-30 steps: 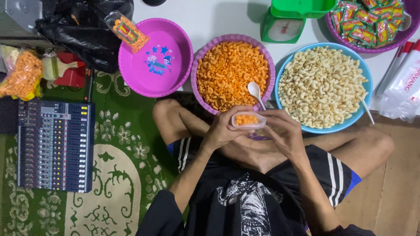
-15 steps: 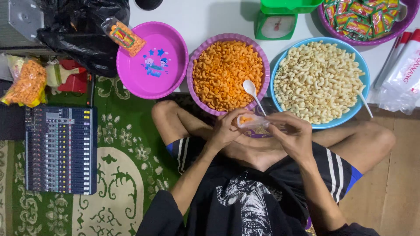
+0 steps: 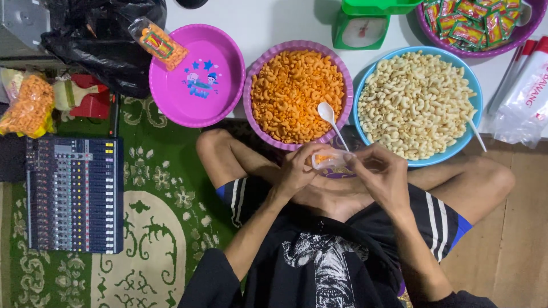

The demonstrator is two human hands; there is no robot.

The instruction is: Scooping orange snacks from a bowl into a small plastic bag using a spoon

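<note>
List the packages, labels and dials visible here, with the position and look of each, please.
Small clear bag: between both hands, orange snacks inside.
Filled bag: on pink basin rim, clear with striped label.
Sachets: top right bowl, red-green.
Scale dial: top centre, round white face, green body.
Plastic sleeves: right edge, clear, red print.

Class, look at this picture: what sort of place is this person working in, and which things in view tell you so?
Probably a home floor used for packing snacks by hand: a patterned green rug, basins of orange snacks and pale snacks, a green weighing scale, and both hands, left hand and right hand, on a small clear bag.
</note>
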